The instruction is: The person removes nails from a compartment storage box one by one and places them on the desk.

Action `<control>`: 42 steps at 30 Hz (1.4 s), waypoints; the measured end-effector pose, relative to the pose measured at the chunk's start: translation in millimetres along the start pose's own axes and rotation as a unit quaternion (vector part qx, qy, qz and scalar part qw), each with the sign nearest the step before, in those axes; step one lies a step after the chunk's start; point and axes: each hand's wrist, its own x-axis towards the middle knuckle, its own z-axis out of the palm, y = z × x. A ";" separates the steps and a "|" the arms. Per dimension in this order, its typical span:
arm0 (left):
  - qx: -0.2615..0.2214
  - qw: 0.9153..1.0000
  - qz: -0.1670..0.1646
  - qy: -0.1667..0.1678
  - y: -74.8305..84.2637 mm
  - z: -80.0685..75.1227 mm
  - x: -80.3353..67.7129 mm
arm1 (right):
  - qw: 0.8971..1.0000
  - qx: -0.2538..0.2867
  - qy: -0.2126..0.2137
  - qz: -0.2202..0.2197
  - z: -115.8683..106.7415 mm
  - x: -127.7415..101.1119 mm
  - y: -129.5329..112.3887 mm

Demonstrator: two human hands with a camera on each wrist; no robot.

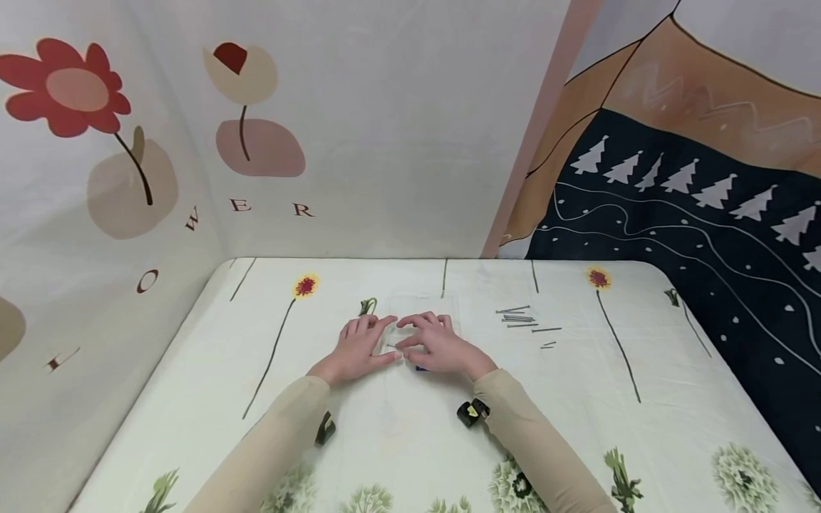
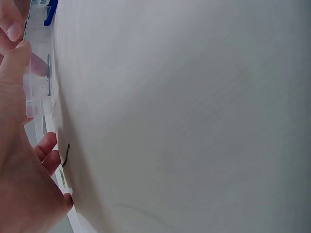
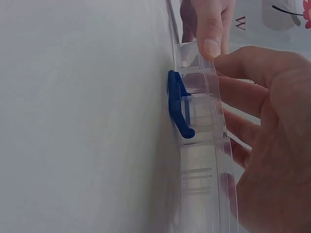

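Covering most of a clear plastic box (image 1: 420,313), the two hands leave only its far edge and faint outline to be made out from the head view, where the transparent walls almost vanish against the pale flowered tablecloth (image 1: 192,399). The box lies flat near the middle of the table. In the right wrist view its side wall (image 3: 201,145) shows ribbed compartments and a blue latch (image 3: 177,104) on the edge next to the cloth; what lies inside is hard to tell, though the left wrist view shows a thin dark sliver behind the clear wall (image 2: 41,63). The lower part of the box is cut off in both wrist views.

The left hand (image 1: 355,349) lies palm down on the box's left part, fingers straight and slightly spread, its thumb (image 2: 14,58) pressed against the near wall. The right hand (image 1: 439,345) lies palm down on the right part, fingers gently bent over the lid and thumb (image 3: 252,65) against the top edge of the side wall; whether it actually clamps the box cannot be told. The fingertips of both hands nearly meet over the lid.

To the right, well apart from the hands, a loose scatter of dark nails (image 1: 522,319) lies on the cloth. Beige sleeves (image 1: 532,442) cover both forearms.
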 end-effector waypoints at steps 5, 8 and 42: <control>-0.003 1.000 0.002 -0.002 0.2 -0.2 0.1 | 1.000 0.011 0.008 0.004 -1.1 -0.4 -0.1; -0.001 1.000 0.002 -0.003 0.5 -0.7 0.3 | 1.000 0.012 0.020 0.002 -1.2 0.0 0.4; -0.025 1.000 0.008 -0.005 -6.2 2.0 1.4 | 0.995 -0.037 0.086 0.034 7.4 23.5 -9.4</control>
